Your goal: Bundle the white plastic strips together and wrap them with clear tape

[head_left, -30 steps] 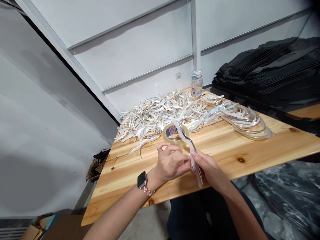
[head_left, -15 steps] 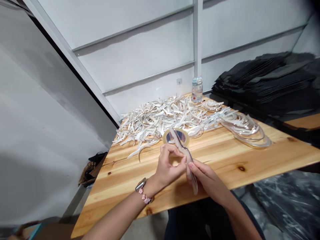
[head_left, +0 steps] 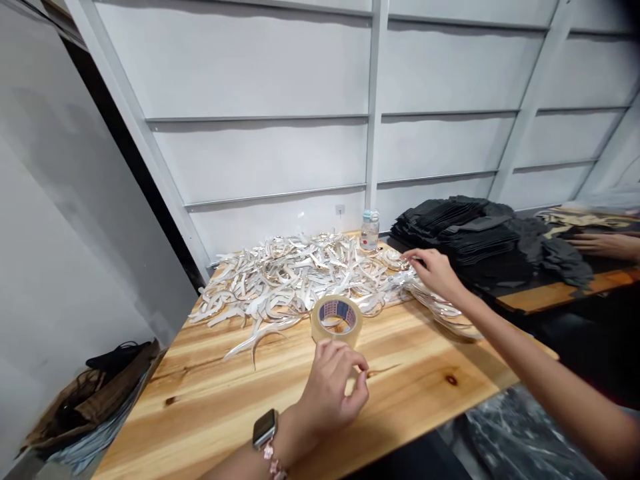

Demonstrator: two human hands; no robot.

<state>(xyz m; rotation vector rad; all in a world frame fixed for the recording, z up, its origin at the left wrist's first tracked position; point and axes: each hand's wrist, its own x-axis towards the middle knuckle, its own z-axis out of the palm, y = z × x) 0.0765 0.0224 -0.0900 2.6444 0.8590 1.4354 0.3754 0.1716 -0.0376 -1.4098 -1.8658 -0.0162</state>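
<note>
My left hand hovers above the near part of the wooden table, fingers loosely curled and thumb apart, with nothing visible in it. Just beyond it lies a roll of clear tape. My right hand reaches out over a bundle of thin curved strips, its fingers a little apart and no strip visible between them. To its left spreads a large heap of loose white and clear curved strips. Whether the right fingertips touch the strips behind them, I cannot tell.
A clear bottle with a blue lid stands at the table's back edge by the panelled wall. Stacked black sheets lie to the right. Another person's hand is at the far right. Bags sit at lower left.
The curved strip held by both hands is out of them now. My right hand has moved away and right to the bundle; my left hand has let go. The view has turned right.
</note>
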